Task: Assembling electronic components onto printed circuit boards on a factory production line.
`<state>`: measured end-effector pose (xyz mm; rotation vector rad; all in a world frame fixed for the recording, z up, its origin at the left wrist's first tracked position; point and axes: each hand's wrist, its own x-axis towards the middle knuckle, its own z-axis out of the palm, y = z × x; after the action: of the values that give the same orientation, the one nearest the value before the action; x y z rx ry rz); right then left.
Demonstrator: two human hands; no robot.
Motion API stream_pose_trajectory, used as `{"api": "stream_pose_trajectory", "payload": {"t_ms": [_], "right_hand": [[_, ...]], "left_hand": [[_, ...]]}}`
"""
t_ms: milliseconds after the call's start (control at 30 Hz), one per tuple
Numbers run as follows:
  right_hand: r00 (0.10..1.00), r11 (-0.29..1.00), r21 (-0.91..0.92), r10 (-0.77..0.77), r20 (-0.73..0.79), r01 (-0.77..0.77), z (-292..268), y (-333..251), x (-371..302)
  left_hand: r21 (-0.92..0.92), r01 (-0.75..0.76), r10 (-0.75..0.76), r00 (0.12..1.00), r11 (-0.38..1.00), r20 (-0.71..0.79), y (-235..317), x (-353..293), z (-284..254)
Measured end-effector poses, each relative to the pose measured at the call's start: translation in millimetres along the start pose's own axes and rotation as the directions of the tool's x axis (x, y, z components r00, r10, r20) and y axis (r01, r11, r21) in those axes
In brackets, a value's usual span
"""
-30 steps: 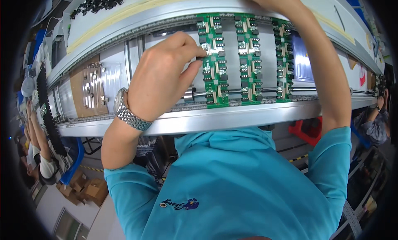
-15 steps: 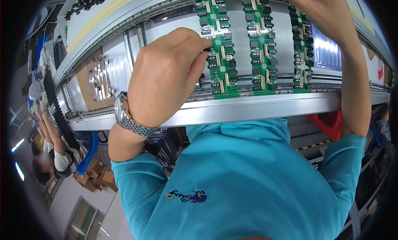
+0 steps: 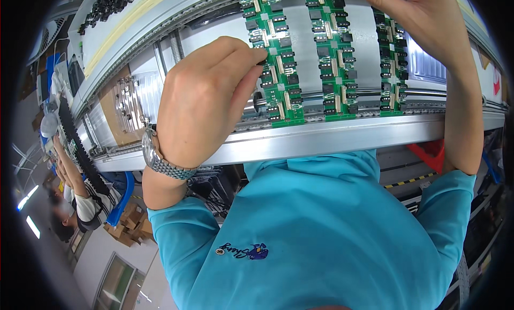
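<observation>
Three long green circuit boards [image 3: 334,69] lie side by side across a conveyor rail, each lined with black connector blocks and pale slots. My left hand [image 3: 206,96], with a metal watch [image 3: 160,155] at its wrist, is pinched closed at the left edge of the leftmost board [image 3: 278,77]. Whatever its fingertips hold is hidden. Over the top of the rightmost board [image 3: 392,69] reaches my right hand [image 3: 428,26], its thumb stretched toward the middle board. The upper edge of the picture cuts off its fingertips.
A silver rail [image 3: 332,140] runs along the near side of the conveyor. Loose black parts [image 3: 110,10] are heaped at the far left. Clear plastic trays lie at the left [image 3: 142,98] and right [image 3: 425,61]. Another person [image 3: 80,203] works at the left.
The view has shifted slightly, so the boards and rail sit a little differently in the picture. My left hand stays at the leftmost board's edge; the right remains over the far end.
</observation>
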<state>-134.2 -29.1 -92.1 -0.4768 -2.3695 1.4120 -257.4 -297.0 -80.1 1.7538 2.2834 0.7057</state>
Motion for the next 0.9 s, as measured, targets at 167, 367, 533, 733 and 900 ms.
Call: {"api": "stream_pose_trajectory", "payload": {"t_ms": [167, 367, 533, 733, 900], "right_hand": [[0.974, 0.979, 0.004, -0.202, 0.107, 0.203, 3.7, -3.3, -0.9], [0.872, 0.892, 0.006, -0.442, 0.211, 0.451, 15.4, -53.6, -24.3], [0.765, 0.747, -0.175, -0.603, 0.227, 0.641, 31.2, -77.7, -45.4], [0.795, 0.788, -0.128, -0.577, 0.190, 0.602, 39.5, -79.0, -71.0], [0.878, 0.879, -0.115, -0.438, 0.193, 0.463, 33.9, -63.6, -94.0]], "left_hand": [[-0.095, 0.010, -0.016, 0.998, 0.995, -0.063, 2.9, -2.8, -12.5], [-0.457, 0.021, -0.101, 0.983, 0.889, -0.151, 10.1, -1.8, -15.0], [-0.878, 0.121, -0.283, 0.959, 0.463, -0.017, 25.7, -3.3, -11.9], [-0.893, 0.112, -0.308, 0.951, 0.437, -0.031, 31.2, -24.5, -7.2], [-0.890, 0.029, -0.421, 0.888, 0.455, -0.186, 27.2, -46.1, 6.2]]}}
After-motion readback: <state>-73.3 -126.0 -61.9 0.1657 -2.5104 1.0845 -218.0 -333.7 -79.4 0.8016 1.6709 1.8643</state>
